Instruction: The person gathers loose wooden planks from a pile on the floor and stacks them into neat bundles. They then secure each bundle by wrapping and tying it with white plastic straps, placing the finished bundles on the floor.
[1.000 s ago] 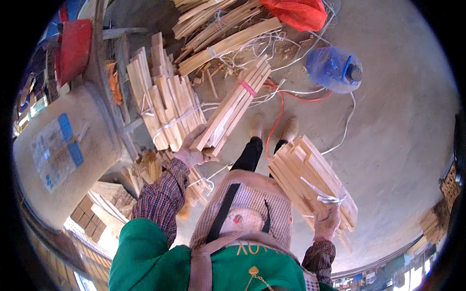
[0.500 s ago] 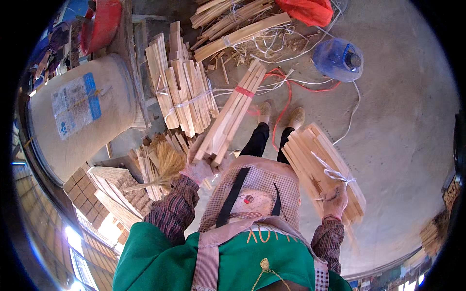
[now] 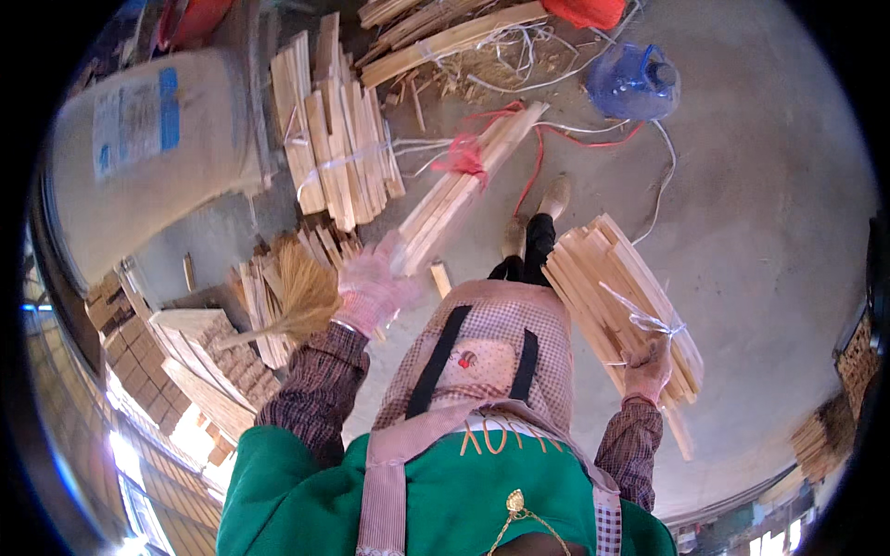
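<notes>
A light mesh-patterned glove covers my left hand (image 3: 364, 285), closed at the near end of a narrow bundle of wooden strips (image 3: 464, 185). Red ties circle that bundle, which slants away to the right; motion blurs both it and the fingers. My right hand (image 3: 646, 369) grips a wider bundle of wooden strips (image 3: 616, 296), bound with white string (image 3: 649, 320), at my right side. One strip sticks out below the rest of it. Beyond my left hand, a larger bundle of strips (image 3: 343, 148) tied with white string lies on the floor.
A straw brush (image 3: 306, 296) and stacked wood blocks (image 3: 125, 347) are at the left, below a big wrapped bale (image 3: 204, 120). Ahead stand a blue plastic jug (image 3: 630, 83) and a red bag (image 3: 586, 11). Red and white cords (image 3: 593, 139) trail across the floor near my feet.
My left hand and the red-tied bundle have swung forward, away from my apron; the bundle has rolled, showing loose red tie ends. My feet have shifted; the right hand keeps its hold.
</notes>
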Tool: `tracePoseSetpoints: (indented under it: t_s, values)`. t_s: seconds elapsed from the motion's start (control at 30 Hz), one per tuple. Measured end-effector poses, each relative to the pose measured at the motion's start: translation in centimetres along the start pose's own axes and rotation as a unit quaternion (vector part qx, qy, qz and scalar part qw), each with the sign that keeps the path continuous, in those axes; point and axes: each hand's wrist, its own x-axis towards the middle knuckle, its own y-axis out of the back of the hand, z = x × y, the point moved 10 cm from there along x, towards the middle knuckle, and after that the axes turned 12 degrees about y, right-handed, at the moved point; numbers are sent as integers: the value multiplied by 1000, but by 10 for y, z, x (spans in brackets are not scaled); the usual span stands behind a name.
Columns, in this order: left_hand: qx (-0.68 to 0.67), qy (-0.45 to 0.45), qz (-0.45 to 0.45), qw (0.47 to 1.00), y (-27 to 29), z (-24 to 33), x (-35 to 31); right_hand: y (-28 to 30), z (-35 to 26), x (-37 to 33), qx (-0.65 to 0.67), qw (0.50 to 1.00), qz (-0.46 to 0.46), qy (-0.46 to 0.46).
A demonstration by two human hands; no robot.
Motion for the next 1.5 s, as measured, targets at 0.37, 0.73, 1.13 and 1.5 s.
tracePoseSetpoints:
  t_s: [0.37,0.73,1.13,1.5]
  values:
    - [100,-184,169,963,-8,-26,-33,35,29,-13,67,993,64,-68]
    - [-407,-41,-237,881,-121,-2,-22,7,74,140,-124,982,-138,-19]
    - [-488,0,-327,810,-148,110,-83,-55,72,282,-121,980,-159,-14]
    - [-466,-10,-376,800,-173,159,-77,5,150,276,-211,957,-178,-90]
